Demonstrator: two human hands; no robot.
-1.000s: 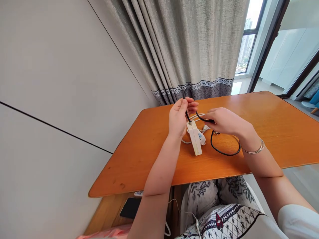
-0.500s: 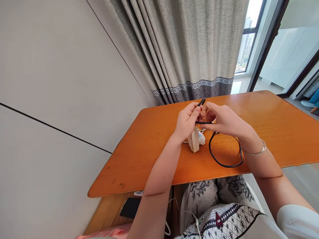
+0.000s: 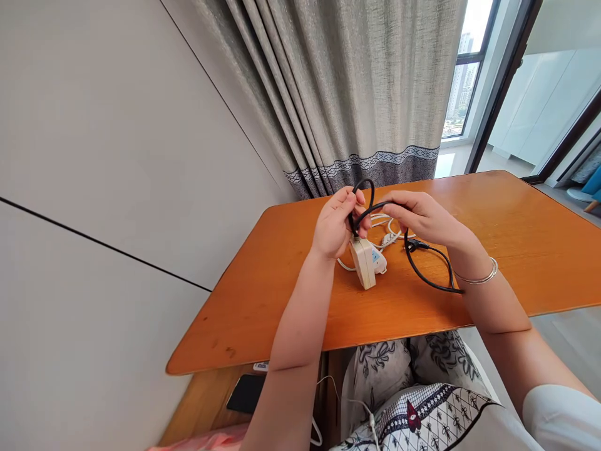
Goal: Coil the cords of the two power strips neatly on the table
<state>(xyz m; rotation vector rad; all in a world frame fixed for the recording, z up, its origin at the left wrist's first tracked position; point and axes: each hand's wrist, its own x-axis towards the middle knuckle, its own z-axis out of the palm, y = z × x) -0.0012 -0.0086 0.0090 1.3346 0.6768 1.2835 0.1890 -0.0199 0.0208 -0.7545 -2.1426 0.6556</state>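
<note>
A black power cord runs through both hands and makes a loop above my left hand. That hand is closed round the cord, just above a cream-coloured box-shaped power adapter. The adapter hangs upright below the fingers; whether it touches the table I cannot tell. My right hand pinches the cord further along, right of the loop. From there the cord droops to the table, ending in a black plug. Behind the adapter lies a white power strip, partly hidden, with its white cable coiled beyond.
The orange-brown wooden table has its front edge at my lap. A dark phone lies on a lower surface at left. A grey curtain hangs behind the table, and a pale wall stands on the left.
My left hand has shifted left, and the cord now forms a larger loop above it. My right hand's fingers have straightened along the cord. The black plug and white cable show more fully.
</note>
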